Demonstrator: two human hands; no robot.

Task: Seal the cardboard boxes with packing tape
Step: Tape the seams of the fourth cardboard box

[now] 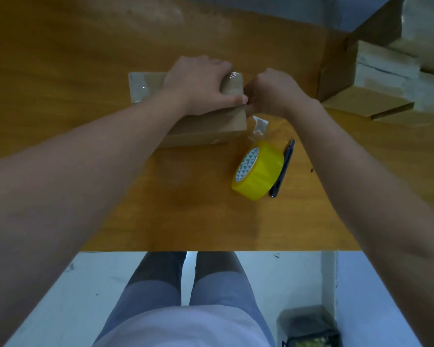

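A flat brown cardboard box (206, 126) lies on the wooden table (85, 71), with clear tape shining on its top left end and far right corner. My left hand (198, 83) lies flat on the box top, thumb stretched along its right edge. My right hand (271, 92) sits at the box's right side, fingers curled and pinching the clear tape at that edge. A yellow roll of packing tape (258, 170) stands on edge near the box, its loose clear end (259, 125) sticking up toward my right hand. A dark pen-like cutter (283, 169) lies just right of the roll.
More cardboard boxes (336, 76) and flat pieces (368, 106) are stacked at the table's right end. The table's near edge runs across the lower middle, with my legs below it. A dark bag (308, 326) stands on the floor at the lower right.
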